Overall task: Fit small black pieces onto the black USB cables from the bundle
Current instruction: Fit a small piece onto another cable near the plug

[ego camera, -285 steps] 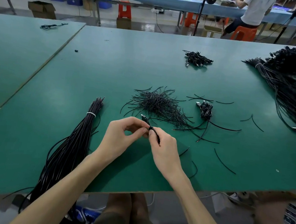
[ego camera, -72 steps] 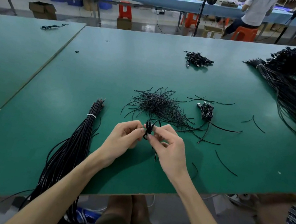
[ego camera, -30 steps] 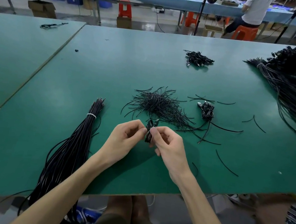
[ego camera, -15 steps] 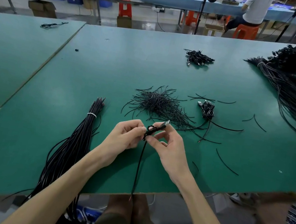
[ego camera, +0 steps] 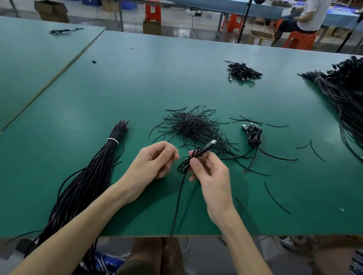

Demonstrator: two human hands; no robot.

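The right hand [ego camera: 211, 177] pinches a looped USB cable [ego camera: 179, 196], plug tilted up. The left hand [ego camera: 155, 160] hovers just beside, fingertips together, perhaps pinching something; I cannot tell.

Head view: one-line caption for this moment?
Right hand pinches a looped black USB cable above the green table, left hand alongside.
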